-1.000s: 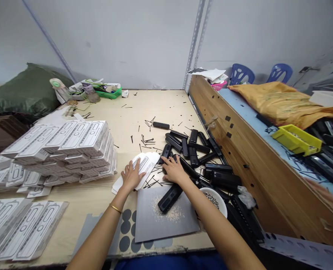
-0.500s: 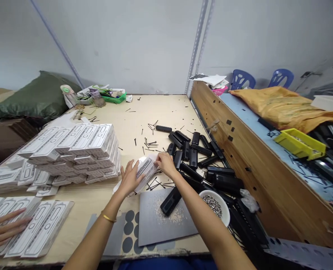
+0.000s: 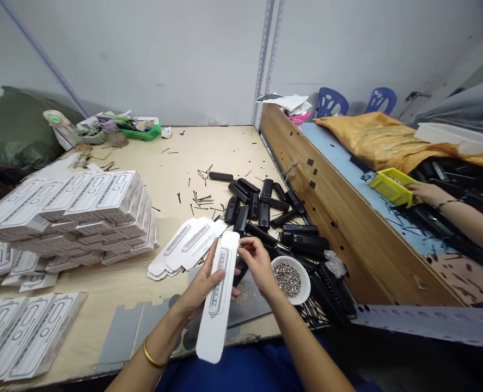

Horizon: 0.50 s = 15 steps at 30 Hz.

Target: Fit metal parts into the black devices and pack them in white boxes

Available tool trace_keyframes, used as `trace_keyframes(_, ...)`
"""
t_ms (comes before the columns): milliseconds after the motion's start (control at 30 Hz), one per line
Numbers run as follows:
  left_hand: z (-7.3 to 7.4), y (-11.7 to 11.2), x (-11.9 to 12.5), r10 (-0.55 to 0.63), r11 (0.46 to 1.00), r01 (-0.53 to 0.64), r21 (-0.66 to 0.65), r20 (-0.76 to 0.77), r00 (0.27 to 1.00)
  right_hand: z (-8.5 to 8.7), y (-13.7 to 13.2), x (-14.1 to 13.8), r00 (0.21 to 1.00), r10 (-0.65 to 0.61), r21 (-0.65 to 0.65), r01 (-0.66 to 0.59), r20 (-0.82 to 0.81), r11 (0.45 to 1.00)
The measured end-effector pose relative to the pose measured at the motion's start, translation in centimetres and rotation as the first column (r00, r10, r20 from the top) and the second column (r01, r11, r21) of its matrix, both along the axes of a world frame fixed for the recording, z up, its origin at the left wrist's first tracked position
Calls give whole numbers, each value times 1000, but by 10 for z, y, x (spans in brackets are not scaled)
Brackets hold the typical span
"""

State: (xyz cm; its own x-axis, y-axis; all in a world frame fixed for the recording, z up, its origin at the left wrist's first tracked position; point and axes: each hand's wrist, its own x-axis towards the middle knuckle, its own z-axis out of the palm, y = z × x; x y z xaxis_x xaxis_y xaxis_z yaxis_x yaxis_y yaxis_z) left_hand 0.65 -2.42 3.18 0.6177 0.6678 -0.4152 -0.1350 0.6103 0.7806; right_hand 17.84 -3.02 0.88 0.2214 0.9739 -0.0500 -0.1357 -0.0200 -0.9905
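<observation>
A flat white carton (image 3: 219,305) with a long device printed on it is tilted up in front of me. My left hand (image 3: 200,286) is closed round its left edge, thumb across the printed face. At its upper right edge, my right hand (image 3: 257,261) pinches the carton near the end flap. Just beyond lie more flat cartons (image 3: 186,245), fanned out on the table. A grey board (image 3: 253,307) with crumbs lies partly hidden below my hands. Beside my right hand stands a white bowl (image 3: 307,286) of small metal parts.
Stacked printed boxes (image 3: 118,190) stand at left, with a nearer row of boxes (image 3: 41,332). Black plastic cases (image 3: 264,215) and thin black sticks lie right of centre. Past the wooden divider (image 3: 326,207), a co-worker's hand (image 3: 425,191) reaches into a yellow bin (image 3: 388,188).
Both hands have lifted a flat carton from the pile and brought it nearer me. The view has shifted. Another person's hand at left is gone; one now appears at the yellow bin.
</observation>
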Motion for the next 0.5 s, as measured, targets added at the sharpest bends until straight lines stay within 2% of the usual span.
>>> trace_keyframes(100, 5, -5, 3, -17, 999, 19, 39, -62, 998, -9, -19, -21, 1000, -4, -53, 5, 26, 999)
trace_keyframes(200, 3, -13, 6, -21, 998, 27, 59, -113, 993, -14, -30, -30, 999, -12, -64, 14, 42, 998)
trace_keyframes(300, -4, -19, 9, 58, 993, -43, 112, -138, 989, -13, -34, -33, 996, -81, -102, 77, -37, 992)
trace_keyframes(367, -8, -21, 9, 80, 993, -65, 96, -153, 985, -10, -34, -34, 991, -105, -91, 97, -80, 991)
trace_keyframes(433, -9, -23, 8, 56, 995, -41, 86, -183, 982, -7, -30, -33, 989, -76, -91, 65, -128, 994)
trace_keyframes(500, -9, -26, 6, 56, 986, -13, 166, -257, 965, -4, -23, -32, 974, -41, -127, 13, -222, 992)
